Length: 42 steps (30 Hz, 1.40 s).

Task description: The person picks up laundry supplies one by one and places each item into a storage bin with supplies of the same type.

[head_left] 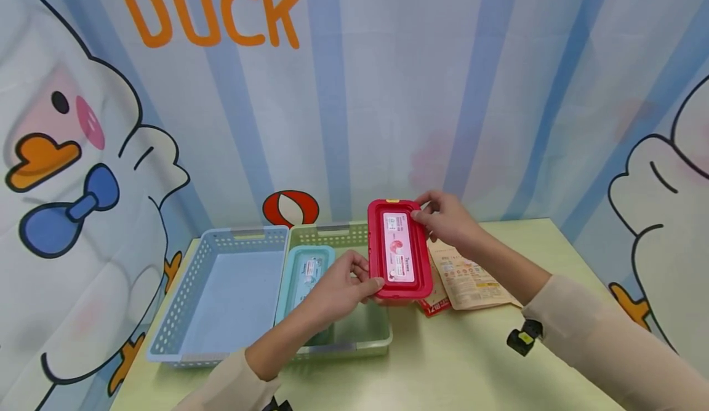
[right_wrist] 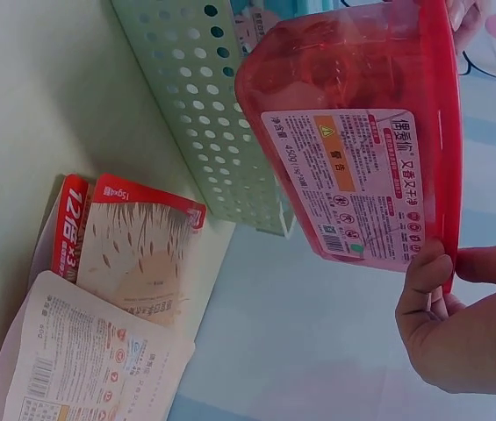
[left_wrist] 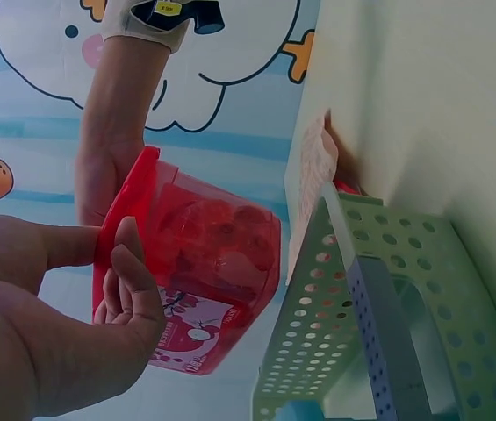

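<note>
red container (head_left: 399, 249) | green basket (head_left: 362, 328) | blue basket (head_left: 238, 288) | blue-striped backdrop (head_left: 388, 91)

behind the pale table (head_left: 443, 355), a blue-striped backdrop (head_left: 388, 91) is hung; left of the table, a cartoon duck (head_left: 119, 214) is printed.

Faces a curtain (head_left: 388, 91) behind the table (head_left: 460, 349). Has a left basket (head_left: 238, 288) at the left of the table, close beside a right basket (head_left: 365, 331) nearer the middle. Has a tub (head_left: 304, 279) inside the right basket, along its left side. Holds a box (head_left: 399, 248) up between the left hand (head_left: 349, 283), at the near left corner, and the right hand (head_left: 447, 219), at the far right corner. Hides part of the right basket's right rim behind this box in the head view. Has overlapping packets (head_left: 476, 282) on the table, right of the right basket, partly behind the box too.
</note>
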Each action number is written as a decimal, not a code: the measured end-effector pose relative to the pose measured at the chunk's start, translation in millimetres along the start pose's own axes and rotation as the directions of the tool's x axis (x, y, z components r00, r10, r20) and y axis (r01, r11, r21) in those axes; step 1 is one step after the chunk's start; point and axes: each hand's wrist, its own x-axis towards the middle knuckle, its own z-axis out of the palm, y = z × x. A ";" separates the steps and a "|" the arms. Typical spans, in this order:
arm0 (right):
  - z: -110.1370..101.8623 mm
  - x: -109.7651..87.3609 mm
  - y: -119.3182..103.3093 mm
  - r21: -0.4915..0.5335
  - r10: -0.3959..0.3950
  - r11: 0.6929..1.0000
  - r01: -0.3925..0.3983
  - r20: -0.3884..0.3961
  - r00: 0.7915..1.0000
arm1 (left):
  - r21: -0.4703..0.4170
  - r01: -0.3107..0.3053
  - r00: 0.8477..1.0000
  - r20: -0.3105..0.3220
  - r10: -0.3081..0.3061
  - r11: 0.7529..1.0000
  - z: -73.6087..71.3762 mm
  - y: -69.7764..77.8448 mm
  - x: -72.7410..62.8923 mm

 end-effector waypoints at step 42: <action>49.5 5.7 11.4 0.077 0.052 0.995 -0.060 0.108 0.993 | 0.039 0.049 0.999 0.013 -0.050 0.998 -32.4 -14.7 -28.1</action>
